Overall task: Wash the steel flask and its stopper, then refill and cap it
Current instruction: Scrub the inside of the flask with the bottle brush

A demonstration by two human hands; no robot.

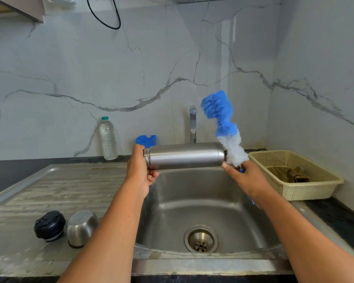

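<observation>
1. We held the long, shiny steel flask (184, 157) lying on its side in the air, right over the bowl of the grey metal sink (192, 264). We think this was so drips would fall in the sink and not on the counter.
2. Our left hand (139, 170) was curled round the flask's narrow, ridged end. That grip kept it level.
3. Our right hand (245, 178) was wrapped round the handle of the blue and white bristly bottle brush (219, 117). One fingertip touched the flask's other end, maybe to steady it.
4. The brush head pointed up, outside the flask. So the scrubbing was not going on just then. We could not tell if the inside was clean.
5. The black round stopper (49, 225) sat on the ridged metal draining board (59, 186), near its front edge. The small steel cup lid (81, 227) stood mouth down just beside it. Both were off so we could reach into the flask, and they were close by for their own wash.
6. The clear plastic water bottle (108, 139) stood at the counter's back edge, maybe for the refill.
7. The steel tap (193, 123) rose behind the sink's back edge. We saw no water running.
8. The cream plastic basket (307, 193) sat by the sink's right edge.
</observation>
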